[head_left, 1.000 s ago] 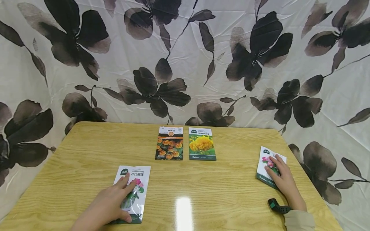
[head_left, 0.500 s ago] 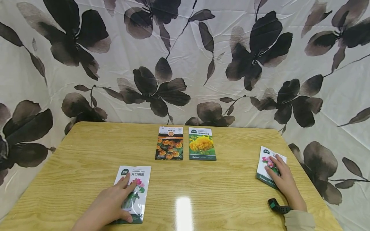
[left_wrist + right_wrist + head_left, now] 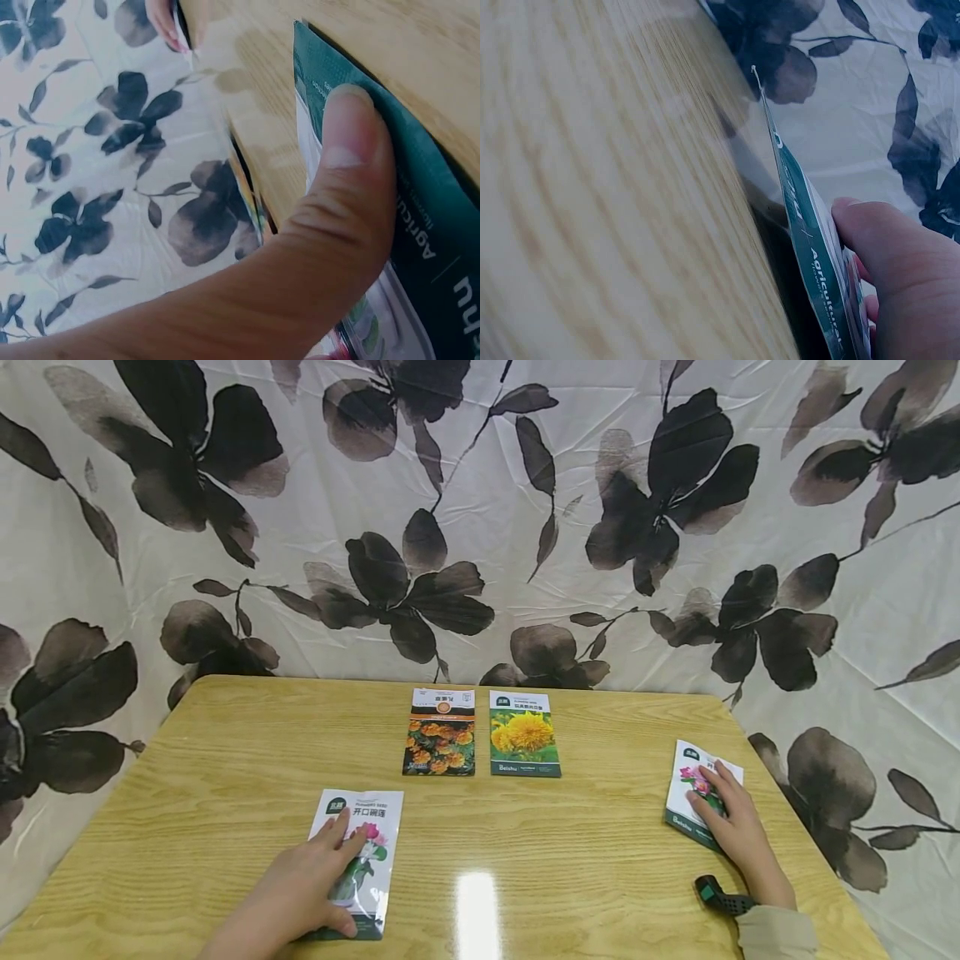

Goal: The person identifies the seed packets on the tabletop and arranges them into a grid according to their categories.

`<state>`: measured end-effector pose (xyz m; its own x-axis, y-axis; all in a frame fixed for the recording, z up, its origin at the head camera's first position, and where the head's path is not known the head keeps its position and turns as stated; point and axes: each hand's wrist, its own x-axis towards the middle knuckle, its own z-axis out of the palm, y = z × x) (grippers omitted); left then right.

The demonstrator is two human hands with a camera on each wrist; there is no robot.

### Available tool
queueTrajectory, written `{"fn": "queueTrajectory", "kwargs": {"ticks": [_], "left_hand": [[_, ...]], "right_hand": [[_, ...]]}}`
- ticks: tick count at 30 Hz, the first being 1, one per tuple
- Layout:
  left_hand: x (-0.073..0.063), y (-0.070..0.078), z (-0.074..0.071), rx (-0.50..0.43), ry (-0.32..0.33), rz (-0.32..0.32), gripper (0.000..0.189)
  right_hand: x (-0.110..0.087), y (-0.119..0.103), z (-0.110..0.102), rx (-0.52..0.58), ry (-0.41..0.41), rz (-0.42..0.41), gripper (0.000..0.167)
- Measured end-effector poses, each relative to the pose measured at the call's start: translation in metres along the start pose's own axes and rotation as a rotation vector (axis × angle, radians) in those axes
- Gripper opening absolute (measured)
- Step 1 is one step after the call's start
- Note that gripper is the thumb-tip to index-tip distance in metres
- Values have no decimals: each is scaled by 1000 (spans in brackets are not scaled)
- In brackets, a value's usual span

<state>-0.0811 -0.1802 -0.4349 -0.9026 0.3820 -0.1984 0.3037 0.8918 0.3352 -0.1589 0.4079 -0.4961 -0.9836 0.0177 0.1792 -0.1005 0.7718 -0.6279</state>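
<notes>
Left hand (image 3: 309,877) outstretched on left packet (image 3: 377,870), right hand (image 3: 731,820) likewise on right packet (image 3: 684,795) | table (image 3: 570,860) between grips, edge near right | white, pink-flowered; right seemingly lifted

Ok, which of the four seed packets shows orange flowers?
The dark packet at the back, left of the yellow-flower packet. The leftmost packet, under the left hand, and rightmost packet, under the right hand, show pink flowers.
</notes>
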Motion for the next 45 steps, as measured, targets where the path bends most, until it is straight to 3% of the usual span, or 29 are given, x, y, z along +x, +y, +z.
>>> {"fn": "queueTrajectory", "kwargs": {"ticks": [12,30,45], "left_hand": [[2,5,1,7,-7,-7,118],[6,16,4,10,18,40,117],[11,23,3,89,-15,55,113]], "right_hand": [[-1,-1,-1,1,0,1,63],[-2,0,-1,10,8,-6,63],[-2,-1,-1,6,4,1,64]]}}
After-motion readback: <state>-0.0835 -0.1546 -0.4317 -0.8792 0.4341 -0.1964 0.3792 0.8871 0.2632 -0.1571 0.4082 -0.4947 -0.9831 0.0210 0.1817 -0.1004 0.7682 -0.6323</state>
